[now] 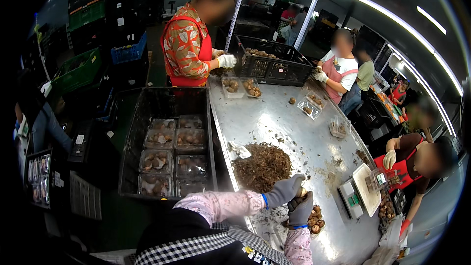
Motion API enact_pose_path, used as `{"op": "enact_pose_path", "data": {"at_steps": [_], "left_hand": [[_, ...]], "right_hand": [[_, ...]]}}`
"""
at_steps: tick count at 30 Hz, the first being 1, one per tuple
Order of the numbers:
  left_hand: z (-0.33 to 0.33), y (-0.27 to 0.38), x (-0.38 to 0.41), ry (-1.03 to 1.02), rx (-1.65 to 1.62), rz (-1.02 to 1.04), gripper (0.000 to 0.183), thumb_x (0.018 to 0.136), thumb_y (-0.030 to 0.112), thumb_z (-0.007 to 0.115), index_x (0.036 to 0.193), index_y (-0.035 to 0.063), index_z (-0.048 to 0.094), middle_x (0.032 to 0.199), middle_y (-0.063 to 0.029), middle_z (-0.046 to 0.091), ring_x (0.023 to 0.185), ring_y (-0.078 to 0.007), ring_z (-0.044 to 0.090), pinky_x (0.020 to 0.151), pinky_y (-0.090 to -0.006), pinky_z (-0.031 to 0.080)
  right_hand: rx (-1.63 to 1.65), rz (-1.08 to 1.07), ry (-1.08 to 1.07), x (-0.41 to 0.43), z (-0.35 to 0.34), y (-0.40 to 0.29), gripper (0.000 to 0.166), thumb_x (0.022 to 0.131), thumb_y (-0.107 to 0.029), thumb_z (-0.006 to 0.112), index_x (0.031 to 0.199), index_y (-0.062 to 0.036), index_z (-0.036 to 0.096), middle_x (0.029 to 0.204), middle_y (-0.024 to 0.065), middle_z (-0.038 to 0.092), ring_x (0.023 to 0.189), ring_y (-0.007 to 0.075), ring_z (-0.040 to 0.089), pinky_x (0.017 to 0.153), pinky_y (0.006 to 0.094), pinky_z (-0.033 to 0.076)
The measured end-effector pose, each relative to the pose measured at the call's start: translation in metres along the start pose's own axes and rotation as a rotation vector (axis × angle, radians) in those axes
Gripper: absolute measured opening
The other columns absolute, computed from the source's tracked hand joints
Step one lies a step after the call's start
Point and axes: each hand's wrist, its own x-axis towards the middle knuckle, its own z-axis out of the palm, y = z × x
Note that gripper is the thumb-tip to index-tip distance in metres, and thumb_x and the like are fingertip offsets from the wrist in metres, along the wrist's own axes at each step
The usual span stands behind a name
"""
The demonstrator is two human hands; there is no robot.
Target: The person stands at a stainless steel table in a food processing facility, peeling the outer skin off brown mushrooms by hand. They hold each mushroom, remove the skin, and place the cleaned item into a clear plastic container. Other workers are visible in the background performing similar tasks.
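My left hand (285,190), in a grey glove with a blue cuff edge, and my right hand (300,208), gloved alike, meet over the metal table (323,202). A small round root vegetable (301,192), pale on one side, is held between them; the fingers of both hands close around it. Beside my right hand lies a cluster of peeled-looking brown and cream root vegetables (315,221). A heap of brown fibrous peelings (263,165) spreads beyond my left hand. A crumpled white glove or cloth (240,149) rests at the heap's edge.
Left of the table, a large black crate (123,176) holds several filled clear plastic boxes (155,161). A digital scale (349,199) with a white tray (368,191) stands at right, near a co-worker in a red apron. Two co-workers stand by a black crate (276,68) at the far end.
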Motion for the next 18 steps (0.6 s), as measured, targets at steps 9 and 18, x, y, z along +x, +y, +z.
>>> {"op": "enact_pose_path", "data": {"at_steps": [9,18], "left_hand": [[-0.028,-0.002,-0.016,-0.175,0.109,0.005,0.025,0.1,0.022,0.041,0.102,0.0042,0.059,0.092,-0.0149,0.062,0.086,-0.032,0.061,0.074,-0.0366,0.05],[-0.02,-0.013,-0.007,0.017,-0.155,0.12,0.031,0.089,0.005,0.051,0.119,-0.0027,0.053,0.11,-0.0203,0.059,0.102,-0.0328,0.06,0.094,-0.0365,0.049]], "right_hand": [[-0.584,0.024,-0.135,-0.035,0.01,-0.016,0.03,0.102,-0.029,0.045,0.096,-0.0014,0.055,0.068,0.0053,0.055,0.052,0.0147,0.055,0.045,0.0292,0.046],[-1.195,-0.226,-0.247,-0.039,-0.019,0.012,0.019,0.093,-0.017,0.055,0.098,0.0006,0.062,0.077,0.0084,0.068,0.073,0.0171,0.066,0.07,0.0286,0.051]]}}
